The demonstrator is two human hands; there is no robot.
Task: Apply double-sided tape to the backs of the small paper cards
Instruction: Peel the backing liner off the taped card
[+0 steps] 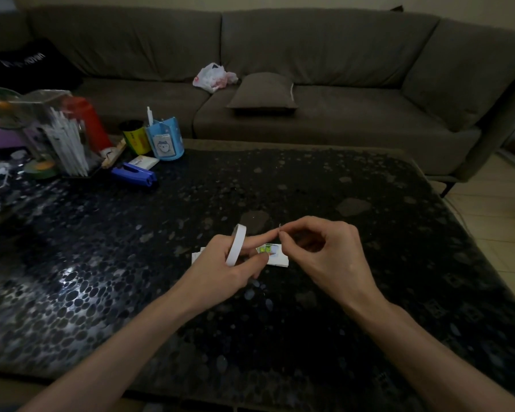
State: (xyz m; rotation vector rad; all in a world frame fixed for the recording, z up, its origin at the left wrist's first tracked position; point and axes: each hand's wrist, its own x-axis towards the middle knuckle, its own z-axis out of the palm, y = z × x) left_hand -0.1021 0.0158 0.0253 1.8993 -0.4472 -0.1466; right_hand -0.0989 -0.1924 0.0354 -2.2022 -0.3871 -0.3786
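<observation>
A white roll of double-sided tape [236, 244] hangs like a ring around my left hand [229, 263], whose forefinger stretches out to the right. Under that hand a small stack of white paper cards [277, 257] lies on the dark table; the top card shows a green picture. My right hand [321, 251] hovers just right of the cards, thumb and forefinger pinching a thin end of tape [279, 230] at the tip of my left forefinger. More white card edges [197, 254] stick out to the left of my left hand.
The dark pebble-patterned table [354, 307] carries clutter at its far left: a blue stapler [134, 174], a blue pen holder [165, 141], a yellow cup [136, 139], a clear box of white straws [63, 144]. A grey sofa [309, 69] stands behind.
</observation>
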